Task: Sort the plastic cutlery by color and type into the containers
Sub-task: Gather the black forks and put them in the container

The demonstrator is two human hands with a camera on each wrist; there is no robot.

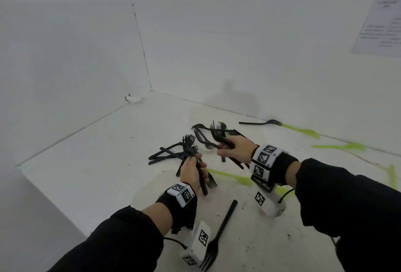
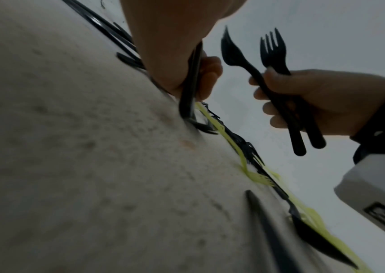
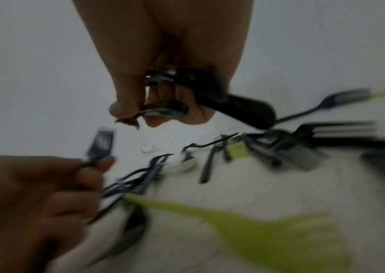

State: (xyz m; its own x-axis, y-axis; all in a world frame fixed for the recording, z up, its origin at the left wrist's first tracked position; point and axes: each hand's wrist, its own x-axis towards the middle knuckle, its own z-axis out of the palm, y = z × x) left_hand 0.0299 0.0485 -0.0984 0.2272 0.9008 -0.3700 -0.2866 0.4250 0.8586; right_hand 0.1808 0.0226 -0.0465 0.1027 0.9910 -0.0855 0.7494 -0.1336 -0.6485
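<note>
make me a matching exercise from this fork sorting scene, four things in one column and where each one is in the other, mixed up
Things:
1. left hand
2. right hand
3. lone black fork
4. green fork

Places:
A. lies on the table between the two wrists, partly hidden by the right wrist
B. grips a bunch of black forks, on the right side of the black pile
C. lies alone on the table nearest the person, prongs toward them
D. grips a bunch of black forks, prongs up, on the left side of the pile

Pairs: 1-D, 2-B, 3-C, 4-A
</note>
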